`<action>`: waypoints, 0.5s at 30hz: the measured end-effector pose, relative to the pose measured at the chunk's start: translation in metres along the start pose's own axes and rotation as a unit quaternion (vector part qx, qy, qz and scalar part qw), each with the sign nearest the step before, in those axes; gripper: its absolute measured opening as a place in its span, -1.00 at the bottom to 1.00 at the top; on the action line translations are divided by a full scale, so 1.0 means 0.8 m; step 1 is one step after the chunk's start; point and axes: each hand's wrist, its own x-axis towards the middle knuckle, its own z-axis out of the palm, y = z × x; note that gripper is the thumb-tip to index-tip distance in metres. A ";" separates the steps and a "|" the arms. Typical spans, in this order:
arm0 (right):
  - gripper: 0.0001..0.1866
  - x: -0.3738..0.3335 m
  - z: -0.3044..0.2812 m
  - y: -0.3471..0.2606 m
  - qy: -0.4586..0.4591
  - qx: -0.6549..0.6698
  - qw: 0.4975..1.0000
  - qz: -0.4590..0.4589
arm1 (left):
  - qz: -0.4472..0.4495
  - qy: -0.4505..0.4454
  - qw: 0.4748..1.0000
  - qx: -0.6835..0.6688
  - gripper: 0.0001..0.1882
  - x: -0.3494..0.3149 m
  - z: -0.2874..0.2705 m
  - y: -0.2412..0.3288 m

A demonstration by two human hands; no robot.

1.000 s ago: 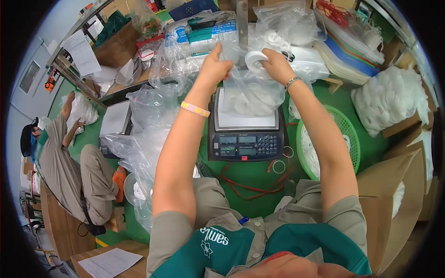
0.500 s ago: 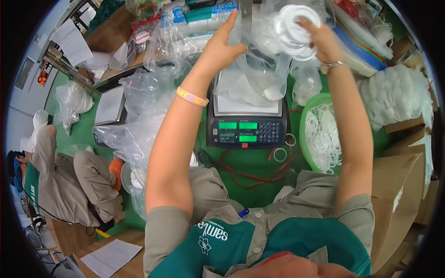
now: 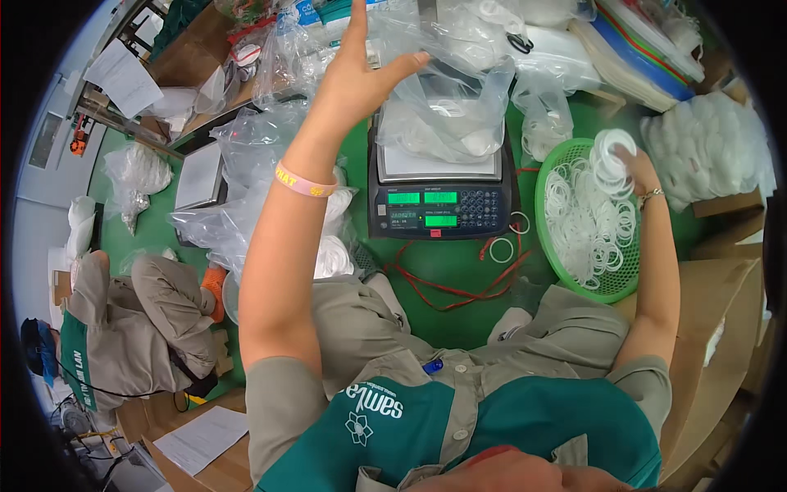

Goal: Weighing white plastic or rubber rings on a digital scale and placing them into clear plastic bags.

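Observation:
My right hand [image 3: 638,170] grips a bunch of white plastic rings [image 3: 613,156] above the far right rim of a green basket [image 3: 548,234]. Many similar loose white rings [image 3: 584,217] lie inside this basket. Further left and forward, my left hand [image 3: 358,80] has its index finger stretched out and its thumb spread, holding nothing that I can see. Its thumb tip is by the mouth of a clear plastic bag [image 3: 447,123], and I cannot tell whether they touch. The bag rests on the pan of a black digital scale [image 3: 410,215] with lit green displays.
Two loose rings [image 3: 501,250] and a red cord [image 3: 443,306] lie on the green floor before the scale. Clear plastic bags [image 3: 234,230] are heaped at left, near a second scale [image 3: 199,176]. A co-worker [image 3: 135,328] sits further left. Cardboard [image 3: 705,328] stands at right.
My right hand has come down and to the right with the rings, from beyond the scale to over the basket. My left hand has shifted slightly left, still spread.

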 end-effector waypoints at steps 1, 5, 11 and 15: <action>-0.70 -0.008 -0.003 0.005 -0.002 -0.059 0.998 0.014 | -0.002 0.014 1.000 0.015 -0.01 -0.003 -0.001 0.003; -0.68 -0.023 -0.019 0.036 -0.023 -0.230 0.972 0.027 | -0.239 -0.072 0.967 -0.051 -0.04 -0.005 -0.012 0.062; -0.67 -0.049 0.014 0.014 -0.031 -0.399 0.902 0.160 | -0.106 0.035 0.993 0.046 0.02 -0.020 -0.007 0.019; -0.65 -0.027 -0.024 0.045 -0.101 -0.587 0.800 0.070 | -0.055 0.000 0.998 0.001 -0.02 -0.017 -0.003 0.014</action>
